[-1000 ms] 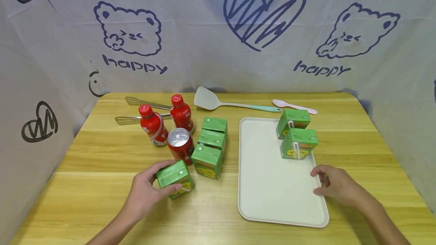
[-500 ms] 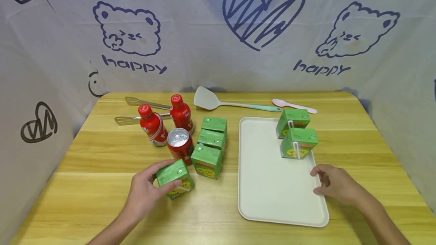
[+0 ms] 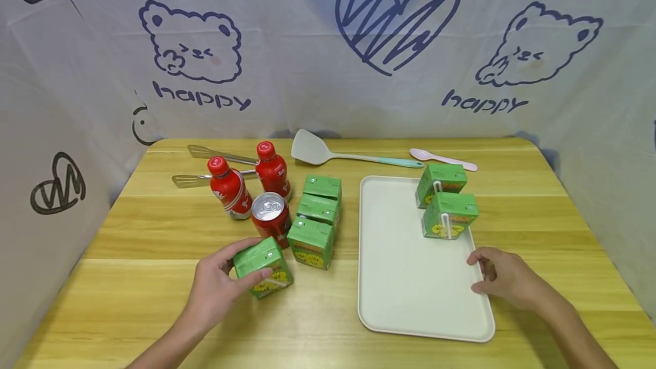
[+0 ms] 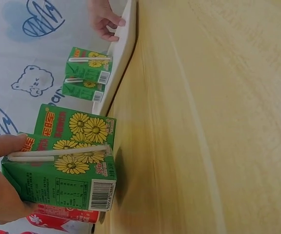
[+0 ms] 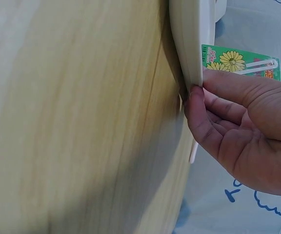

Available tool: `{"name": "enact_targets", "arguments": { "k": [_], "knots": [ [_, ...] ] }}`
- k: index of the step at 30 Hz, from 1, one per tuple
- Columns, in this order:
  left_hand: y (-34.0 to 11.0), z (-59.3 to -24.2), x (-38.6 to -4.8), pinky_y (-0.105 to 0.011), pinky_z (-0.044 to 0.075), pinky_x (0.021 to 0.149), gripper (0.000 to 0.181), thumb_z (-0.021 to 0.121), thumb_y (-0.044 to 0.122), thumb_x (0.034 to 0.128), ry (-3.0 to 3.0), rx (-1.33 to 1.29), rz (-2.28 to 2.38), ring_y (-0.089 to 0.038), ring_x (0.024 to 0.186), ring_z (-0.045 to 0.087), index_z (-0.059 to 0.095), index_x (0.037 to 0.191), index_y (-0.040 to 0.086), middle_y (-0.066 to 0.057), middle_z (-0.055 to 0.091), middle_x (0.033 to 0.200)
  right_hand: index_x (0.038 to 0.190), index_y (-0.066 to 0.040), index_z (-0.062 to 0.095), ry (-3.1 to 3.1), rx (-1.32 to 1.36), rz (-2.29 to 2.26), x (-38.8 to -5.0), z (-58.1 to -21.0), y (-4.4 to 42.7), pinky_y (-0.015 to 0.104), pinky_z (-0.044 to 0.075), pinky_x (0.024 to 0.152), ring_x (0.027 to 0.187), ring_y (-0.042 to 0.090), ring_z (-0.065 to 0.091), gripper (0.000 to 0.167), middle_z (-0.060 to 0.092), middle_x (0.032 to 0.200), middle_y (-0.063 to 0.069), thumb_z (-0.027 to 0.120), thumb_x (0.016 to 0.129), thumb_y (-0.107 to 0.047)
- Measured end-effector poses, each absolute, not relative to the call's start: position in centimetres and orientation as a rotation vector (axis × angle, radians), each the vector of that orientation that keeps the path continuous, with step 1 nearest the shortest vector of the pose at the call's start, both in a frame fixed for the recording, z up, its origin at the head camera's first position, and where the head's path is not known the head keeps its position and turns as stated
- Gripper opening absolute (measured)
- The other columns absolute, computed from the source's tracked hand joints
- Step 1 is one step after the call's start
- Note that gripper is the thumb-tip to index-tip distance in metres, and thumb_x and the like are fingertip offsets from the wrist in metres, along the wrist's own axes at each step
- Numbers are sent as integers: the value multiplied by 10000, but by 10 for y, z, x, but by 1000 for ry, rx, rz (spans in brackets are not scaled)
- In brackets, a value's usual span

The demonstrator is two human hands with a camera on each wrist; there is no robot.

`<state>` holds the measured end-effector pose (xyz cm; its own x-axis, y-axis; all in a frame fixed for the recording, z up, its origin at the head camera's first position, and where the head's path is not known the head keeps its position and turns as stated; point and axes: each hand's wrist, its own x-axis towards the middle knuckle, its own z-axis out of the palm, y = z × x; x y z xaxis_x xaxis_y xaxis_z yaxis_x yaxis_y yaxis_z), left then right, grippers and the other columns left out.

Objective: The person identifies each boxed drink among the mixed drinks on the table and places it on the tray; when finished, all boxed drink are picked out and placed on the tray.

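Note:
My left hand [image 3: 215, 283] grips a green drink carton [image 3: 263, 269] with yellow flowers, thumb across its front. In the left wrist view this carton [image 4: 57, 185] shows its straw and barcode, and its base looks close to the table. At the right, my right hand [image 3: 507, 278] pinches the side rim of a white tray [image 3: 410, 278]. Thumb and forefinger of the right hand [image 5: 248, 117] meet at that rim in the right wrist view. Two more green cartons [image 3: 451, 215] stand at the tray's far right corner. Three cartons [image 3: 311, 241] stand in a row left of the tray.
A red can [image 3: 270, 218] stands just behind the held carton. Two red bottles [image 3: 230, 189] are behind it, with metal utensils [image 3: 192, 181] further left. A spatula [image 3: 312, 150] and a pink spoon [image 3: 443, 159] lie along the back edge, before a cloth backdrop [image 3: 307, 61].
The left hand and its carton have shifted very slightly to the left. The right hand and the tray stay where they were.

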<state>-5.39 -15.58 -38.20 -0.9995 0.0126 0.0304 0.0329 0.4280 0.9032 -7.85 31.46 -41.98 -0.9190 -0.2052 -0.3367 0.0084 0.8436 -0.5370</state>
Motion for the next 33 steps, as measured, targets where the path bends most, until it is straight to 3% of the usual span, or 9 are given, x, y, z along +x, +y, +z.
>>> {"name": "enact_targets", "arguments": {
  "k": [7,18,33],
  "knots": [
    [-153,-376,-52,-188,510,771,503,829,133,707,-2633,-44,-1684,-106,929,603,654,1176,76,-120,653,1184,1046,-35,573,2645,-186,-779,-79,-421,316,213,385,547,635,87,434,385,498,771,9,788,741,-129],
    [-142,-372,-44,-195,526,757,462,817,54,700,-2506,-291,-1723,-53,949,601,667,1137,53,-127,664,1163,1052,-31,572,2649,-179,-771,-80,-421,315,217,384,548,641,99,435,393,502,772,14,790,738,-125],
    [-112,-366,-47,-234,534,800,477,837,106,685,-2494,-438,-1869,-115,1009,598,675,1133,90,-92,663,1163,1048,-29,576,2668,-199,-763,-79,-420,316,214,390,553,633,84,440,394,509,772,10,792,733,-124]
  ]
}}
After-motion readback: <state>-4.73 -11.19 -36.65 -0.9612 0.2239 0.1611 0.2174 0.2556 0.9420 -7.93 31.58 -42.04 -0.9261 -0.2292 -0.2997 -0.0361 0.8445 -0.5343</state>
